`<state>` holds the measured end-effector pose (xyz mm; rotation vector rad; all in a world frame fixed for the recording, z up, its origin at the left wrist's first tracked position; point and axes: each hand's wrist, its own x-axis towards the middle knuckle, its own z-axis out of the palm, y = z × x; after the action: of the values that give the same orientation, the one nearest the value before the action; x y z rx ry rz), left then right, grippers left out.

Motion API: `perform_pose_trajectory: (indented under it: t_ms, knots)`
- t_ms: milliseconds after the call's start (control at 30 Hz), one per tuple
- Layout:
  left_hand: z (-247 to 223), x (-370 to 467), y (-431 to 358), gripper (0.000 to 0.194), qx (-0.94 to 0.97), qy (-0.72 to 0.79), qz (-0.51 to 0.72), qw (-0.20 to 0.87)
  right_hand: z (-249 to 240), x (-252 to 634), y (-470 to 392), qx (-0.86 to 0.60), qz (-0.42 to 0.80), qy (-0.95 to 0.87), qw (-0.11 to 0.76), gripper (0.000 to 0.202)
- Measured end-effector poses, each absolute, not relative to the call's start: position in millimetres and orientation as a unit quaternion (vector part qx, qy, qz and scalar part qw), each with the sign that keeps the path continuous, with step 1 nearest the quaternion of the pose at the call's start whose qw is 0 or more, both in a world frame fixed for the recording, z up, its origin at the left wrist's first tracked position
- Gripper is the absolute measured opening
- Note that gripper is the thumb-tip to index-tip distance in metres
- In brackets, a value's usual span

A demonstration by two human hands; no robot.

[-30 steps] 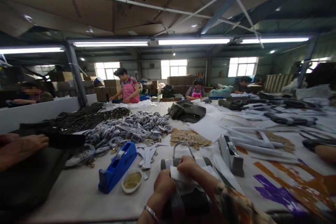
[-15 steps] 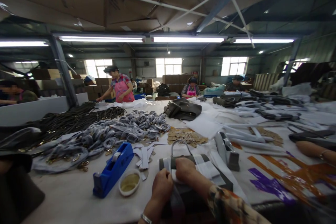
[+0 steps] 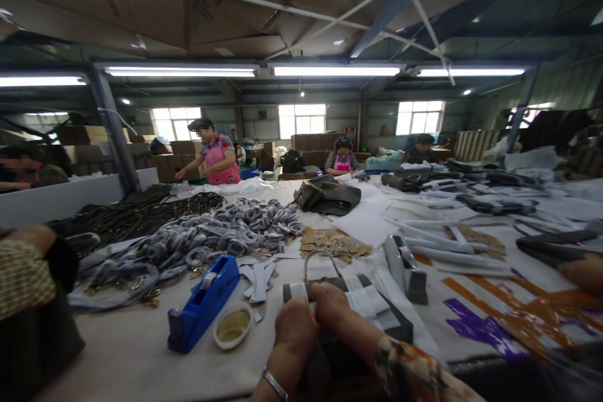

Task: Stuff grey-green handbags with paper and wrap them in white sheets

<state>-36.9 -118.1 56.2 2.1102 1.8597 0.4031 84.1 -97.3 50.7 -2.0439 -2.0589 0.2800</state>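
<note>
A dark bag (image 3: pixel 400 321) with a looped handle (image 3: pixel 321 254) lies at the table's front edge, with white wrapping (image 3: pixel 367 297) across its upper part. My left hand (image 3: pixel 296 325) is closed at the bag's left front side, its fingertips close to my other hand. My right hand (image 3: pixel 331 306) is bent over the bag's front, fingers closed. Whatever the fingers pinch is too small and hidden to name. To the left stand a blue tape dispenser (image 3: pixel 203 304) and a small white bowl (image 3: pixel 232 326) holding something yellowish.
Wrapped rings (image 3: pixel 226 229) and dark straps (image 3: pixel 141 213) are heaped at the left. A grey dispenser (image 3: pixel 406 270) stands right of the bag, near orange and purple strips (image 3: pixel 485 326). Other people's arms reach in at the left (image 3: pixel 26 270) and right (image 3: pixel 584 271) edges.
My left hand has moved up and slightly right, closer to my right hand. At the left edge a checked sleeve and hand have come in; the person's hand at the right has shifted outward.
</note>
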Motion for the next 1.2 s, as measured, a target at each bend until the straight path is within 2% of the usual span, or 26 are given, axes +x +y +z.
perform_pose_trajectory:
  t_ms: [233, 400, 600, 833, 1033, 1200]
  knots:
    - [58.8, -25.8, -115.9, 0.025, 0.747, 0.638, 0.096, 0.159, 41.2, 92.8, -82.9, -0.651, 0.16, -0.713, 0.204, 0.024]
    - [55.9, -33.4, -115.0, 0.023, 0.744, 0.638, 0.116, 0.161, 34.9, 110.4, -80.1, -0.607, 0.203, -0.719, 0.272, 0.036]
    - [47.9, -85.4, -120.3, 0.022, 0.739, 0.624, 0.192, 0.165, 25.7, 182.6, -105.7, -0.643, 0.152, -0.654, 0.37, 0.031]
    - [25.3, -93.0, -130.0, 0.016, 0.717, 0.64, 0.224, 0.162, 8.6, 234.2, -129.8, -0.681, 0.127, -0.596, 0.407, 0.024]
    - [21.8, -80.4, -118.8, 0.03, 0.689, 0.664, 0.21, 0.203, 4.1, 238.0, -127.3, -0.696, 0.166, -0.551, 0.43, 0.024]
    - [26.9, -84.9, -99.7, 0.03, 0.687, 0.651, 0.186, 0.262, -1.8, 251.3, -123.2, -0.716, 0.205, -0.496, 0.446, 0.027]
